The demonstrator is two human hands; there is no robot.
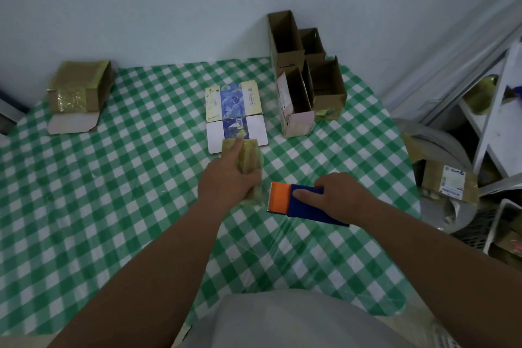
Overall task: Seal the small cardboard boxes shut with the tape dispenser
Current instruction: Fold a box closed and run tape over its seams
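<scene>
A small tape-wrapped cardboard box [248,161] is gripped in the left fingers [236,154] while the blue-and-orange plastic tape dispenser [296,202], clasped by the right fingers [303,194] just beside, is judged due for drawing across its seam.

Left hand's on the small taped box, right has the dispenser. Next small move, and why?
Probably bring the tape dispenser left, orange blade end onto the small box, to lay a strip. The left hand grips the box above the checked tablecloth; the right hand holds the dispenser just beside it, blade facing the box. Whether a seam remains untaped cannot be told.
</scene>
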